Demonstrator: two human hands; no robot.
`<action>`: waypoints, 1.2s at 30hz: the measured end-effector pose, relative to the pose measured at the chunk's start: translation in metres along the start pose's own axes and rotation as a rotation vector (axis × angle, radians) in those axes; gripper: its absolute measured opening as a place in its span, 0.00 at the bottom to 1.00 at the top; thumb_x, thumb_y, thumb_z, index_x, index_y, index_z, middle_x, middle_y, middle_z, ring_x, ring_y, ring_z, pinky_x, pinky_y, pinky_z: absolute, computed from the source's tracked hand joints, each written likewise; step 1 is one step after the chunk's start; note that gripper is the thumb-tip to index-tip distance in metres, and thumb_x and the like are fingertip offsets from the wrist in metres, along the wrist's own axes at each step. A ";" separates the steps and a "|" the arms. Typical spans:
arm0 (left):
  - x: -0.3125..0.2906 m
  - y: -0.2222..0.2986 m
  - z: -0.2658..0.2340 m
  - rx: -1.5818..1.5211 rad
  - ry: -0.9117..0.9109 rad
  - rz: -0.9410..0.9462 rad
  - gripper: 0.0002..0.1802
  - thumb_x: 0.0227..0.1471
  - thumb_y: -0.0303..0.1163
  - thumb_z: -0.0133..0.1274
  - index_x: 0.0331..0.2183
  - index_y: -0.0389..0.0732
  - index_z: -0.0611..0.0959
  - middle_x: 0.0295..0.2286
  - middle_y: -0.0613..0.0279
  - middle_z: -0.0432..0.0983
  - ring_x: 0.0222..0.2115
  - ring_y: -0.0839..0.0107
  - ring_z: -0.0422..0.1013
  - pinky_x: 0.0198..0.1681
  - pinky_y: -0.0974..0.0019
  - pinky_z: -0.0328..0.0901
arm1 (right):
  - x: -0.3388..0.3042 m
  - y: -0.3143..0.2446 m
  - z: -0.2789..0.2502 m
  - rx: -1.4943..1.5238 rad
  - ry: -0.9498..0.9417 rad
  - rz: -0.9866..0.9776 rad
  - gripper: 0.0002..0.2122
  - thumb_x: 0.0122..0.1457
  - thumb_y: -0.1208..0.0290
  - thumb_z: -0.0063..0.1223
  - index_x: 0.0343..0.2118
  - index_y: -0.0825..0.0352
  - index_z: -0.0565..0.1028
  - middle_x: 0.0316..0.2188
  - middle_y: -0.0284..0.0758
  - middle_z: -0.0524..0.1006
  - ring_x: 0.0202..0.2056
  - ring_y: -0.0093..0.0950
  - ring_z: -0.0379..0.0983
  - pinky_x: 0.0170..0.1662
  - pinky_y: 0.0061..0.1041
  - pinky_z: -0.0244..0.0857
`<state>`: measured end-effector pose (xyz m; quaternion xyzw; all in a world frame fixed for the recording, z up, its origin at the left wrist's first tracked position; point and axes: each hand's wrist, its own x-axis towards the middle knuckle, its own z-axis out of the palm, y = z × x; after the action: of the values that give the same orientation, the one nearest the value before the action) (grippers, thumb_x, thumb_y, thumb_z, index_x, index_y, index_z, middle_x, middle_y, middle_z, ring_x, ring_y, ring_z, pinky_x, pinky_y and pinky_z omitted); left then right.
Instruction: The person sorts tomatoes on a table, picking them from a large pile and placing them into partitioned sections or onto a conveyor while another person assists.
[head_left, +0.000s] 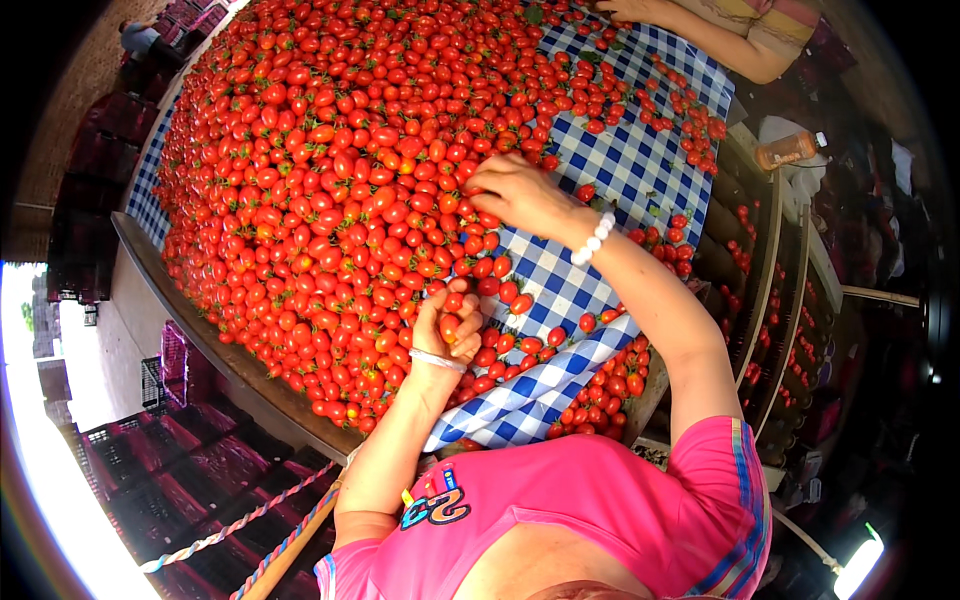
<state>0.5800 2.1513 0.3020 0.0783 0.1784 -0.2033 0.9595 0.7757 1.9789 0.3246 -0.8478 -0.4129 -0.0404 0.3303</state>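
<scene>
A big heap of small red cherry tomatoes (330, 200), some with green stems, covers most of a blue-and-white checked cloth (640, 130). My left hand (447, 325) is turned palm up at the near edge of the heap, its fingers curled around cherry tomatoes (450, 327). Farther off and to the right, my right hand (522, 198) reaches palm down onto the heap's edge. Its fingers are stretched out and slightly bent, touching tomatoes, with nothing visibly gripped. Loose tomatoes (510, 292) lie on the cloth between and beside my hands.
Another person's arm (725, 45) rests over the far right of the cloth. Wooden-edged sorting channels (765, 290) holding some tomatoes run along the right, near an orange-brown bottle (790, 150). A curved table rim (215, 350) borders the left, with dark crates (200, 460) below.
</scene>
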 end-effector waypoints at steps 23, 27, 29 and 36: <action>0.007 -0.011 0.012 0.216 0.316 0.037 0.29 0.59 0.60 0.43 0.52 0.50 0.73 0.33 0.63 0.73 0.21 0.75 0.64 0.16 0.75 0.53 | -0.017 -0.047 -0.032 0.399 -0.514 0.153 0.19 0.55 0.59 0.62 0.46 0.66 0.78 0.43 0.40 0.77 0.40 0.33 0.77 0.45 0.33 0.69; 0.007 -0.005 -0.008 0.093 0.039 0.022 0.19 0.61 0.52 0.46 0.39 0.46 0.76 0.33 0.62 0.71 0.19 0.75 0.63 0.15 0.75 0.52 | -0.002 0.030 -0.030 -0.161 -0.073 0.238 0.21 0.57 0.57 0.60 0.51 0.63 0.77 0.51 0.40 0.74 0.53 0.35 0.68 0.56 0.33 0.62; 0.005 -0.008 0.005 0.078 0.000 0.006 0.16 0.60 0.48 0.49 0.33 0.45 0.74 0.30 0.63 0.69 0.19 0.75 0.61 0.14 0.75 0.51 | -0.004 0.055 -0.036 -0.342 0.013 0.317 0.24 0.56 0.54 0.60 0.53 0.60 0.76 0.56 0.40 0.69 0.60 0.38 0.59 0.61 0.37 0.55; 0.007 -0.003 -0.011 -0.017 0.104 0.027 0.17 0.59 0.47 0.48 0.28 0.44 0.74 0.26 0.64 0.66 0.17 0.74 0.60 0.12 0.74 0.51 | -0.043 -0.029 0.005 -0.064 -0.239 -0.108 0.27 0.45 0.55 0.69 0.48 0.60 0.76 0.55 0.41 0.66 0.61 0.44 0.55 0.61 0.48 0.53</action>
<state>0.5808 2.1483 0.2890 0.0830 0.2289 -0.1844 0.9522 0.7255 1.9659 0.3210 -0.8333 -0.4929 0.0300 0.2487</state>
